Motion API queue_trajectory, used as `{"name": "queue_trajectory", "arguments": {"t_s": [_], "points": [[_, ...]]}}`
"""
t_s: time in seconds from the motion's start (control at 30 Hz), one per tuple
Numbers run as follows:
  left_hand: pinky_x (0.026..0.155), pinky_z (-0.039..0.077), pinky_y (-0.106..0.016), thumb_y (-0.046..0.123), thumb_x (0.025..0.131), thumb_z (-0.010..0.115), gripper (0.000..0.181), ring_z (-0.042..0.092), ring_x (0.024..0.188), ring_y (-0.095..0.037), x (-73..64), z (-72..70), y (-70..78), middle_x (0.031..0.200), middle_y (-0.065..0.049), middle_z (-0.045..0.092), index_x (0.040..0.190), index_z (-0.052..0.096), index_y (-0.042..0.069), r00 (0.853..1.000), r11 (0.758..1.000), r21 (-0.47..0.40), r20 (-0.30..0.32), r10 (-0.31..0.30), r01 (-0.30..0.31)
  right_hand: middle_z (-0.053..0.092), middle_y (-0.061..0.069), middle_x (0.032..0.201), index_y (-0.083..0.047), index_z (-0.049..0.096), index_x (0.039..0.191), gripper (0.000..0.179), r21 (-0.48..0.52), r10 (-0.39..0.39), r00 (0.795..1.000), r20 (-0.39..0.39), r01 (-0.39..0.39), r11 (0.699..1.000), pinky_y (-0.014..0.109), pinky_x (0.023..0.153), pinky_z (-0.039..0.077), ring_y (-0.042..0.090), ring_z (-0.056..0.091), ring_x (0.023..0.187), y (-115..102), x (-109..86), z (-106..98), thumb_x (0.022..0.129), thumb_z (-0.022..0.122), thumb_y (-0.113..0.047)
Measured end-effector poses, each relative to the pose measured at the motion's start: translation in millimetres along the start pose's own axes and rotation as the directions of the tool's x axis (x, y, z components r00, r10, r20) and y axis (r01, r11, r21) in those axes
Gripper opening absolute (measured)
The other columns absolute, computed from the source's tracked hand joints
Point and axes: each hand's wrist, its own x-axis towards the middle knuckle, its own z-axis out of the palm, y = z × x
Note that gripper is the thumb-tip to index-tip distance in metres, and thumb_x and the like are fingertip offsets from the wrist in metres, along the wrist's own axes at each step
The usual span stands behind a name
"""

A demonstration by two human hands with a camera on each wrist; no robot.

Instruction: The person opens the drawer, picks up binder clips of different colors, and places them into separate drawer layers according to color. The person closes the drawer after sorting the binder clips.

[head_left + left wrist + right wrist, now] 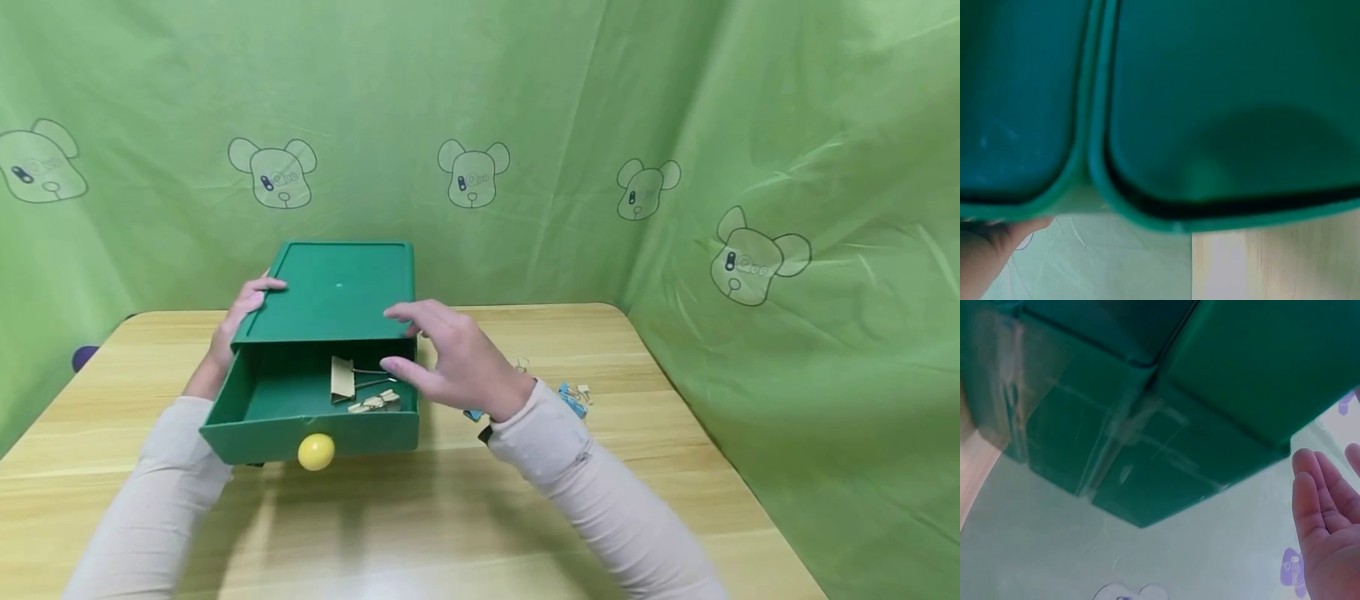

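While the left hand (238, 317) rests against the green box (330, 292), the right hand (459, 354) hovers by its drawer (255, 443)

As the head view has it, the large binder clip (342, 381) lies inside the pulled-out drawer, at eight o'clock from the right fingers; these stand parted from the thumb, holding nothing. The clip's body runs twelve to six, its wire arms toward three. Small pegs (375, 402) lie at six o'clock from that thumb. The right hand is the nearer, angled in from four o'clock with fingertips toward nine; whether it touches the box, I cannot tell. The left sits at the box's nine o'clock, mostly hidden, so its grip is unclear.
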Motion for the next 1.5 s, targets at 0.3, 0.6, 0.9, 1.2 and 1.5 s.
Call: {"name": "queue_trajectory", "arguments": {"t_s": [0.3, 0.6, 0.9, 1.2, 1.5], "points": [[0.11, -0.008, -0.058, 0.032, 0.104, 0.028, 0.031, -0.008, 0.142, -0.04, 0.7, 0.9, -0.1, 0.161, -0.014, -0.004, 0.113, 0.057, 0.04, 1.0, 1.0, 0.01, 0.002, 0.002, -0.002, 0.065, 0.011, 0.109, 0.001, 0.059, 0.121, 0.044, -0.036, 0.112, 0.993, -0.045, -0.114, 0.993, 0.032, 0.082, 0.05, 0.02, 0.06, 0.093, 19, -19.2, -12, 0.084, 0.076, -0.017], [0.11, -0.009, -0.059, 0.032, 0.104, 0.028, 0.032, -0.007, 0.142, -0.041, 1.2, 0.0, 0.4, 0.161, -0.015, -0.003, 0.113, 0.057, 0.04, 1.0, 1.0, 0.023, -0.005, 0.007, -0.007, 0.064, 0.012, 0.11, 0.0, 0.057, 0.122, 0.045, -0.081, 0.221, 0.972, -0.084, -0.228, 0.97, 0.036, 0.081, 0.052, 0.022, 0.062, 0.093, 44, -44.3, -24, 0.085, 0.075, -0.017], [0.112, -0.007, -0.053, 0.031, 0.103, 0.029, 0.032, -0.005, 0.142, -0.039, 1.3, -0.9, 1.1, 0.161, -0.015, -0.002, 0.112, 0.058, 0.041, 1.0, 1.0, 0.015, -0.011, 0.016, -0.016, 0.066, 0.014, 0.11, -0.002, 0.056, 0.123, 0.045, -0.084, 0.396, 0.907, -0.14, -0.41, 0.908, 0.039, 0.08, 0.051, 0.026, 0.063, 0.091, 72, -70.0, -36, 0.084, 0.075, -0.015], [0.112, -0.008, -0.053, 0.032, 0.104, 0.029, 0.031, -0.007, 0.142, -0.039, 0.4, 0.1, 1.6, 0.161, -0.015, -0.003, 0.112, 0.058, 0.04, 1.0, 1.0, 0.004, -0.009, 0.011, -0.011, 0.065, 0.018, 0.11, -0.002, 0.055, 0.125, 0.045, -0.055, 0.581, 0.802, -0.143, -0.592, 0.804, 0.045, 0.081, 0.051, 0.032, 0.063, 0.092, 107, -103.9, -45, 0.087, 0.073, -0.017], [0.111, -0.005, -0.049, 0.032, 0.103, 0.03, 0.031, -0.007, 0.142, -0.039, 0.1, 1.0, 1.2, 0.161, -0.012, -0.004, 0.113, 0.058, 0.039, 1.0, 1.0, -0.019, -0.008, 0.001, -0.001, 0.061, 0.02, 0.113, -0.003, 0.053, 0.128, 0.043, -0.08, 0.735, 0.671, -0.099, -0.742, 0.666, 0.047, 0.081, 0.051, 0.035, 0.061, 0.096, 144, -140.3, -50, 0.092, 0.068, -0.02]]}}
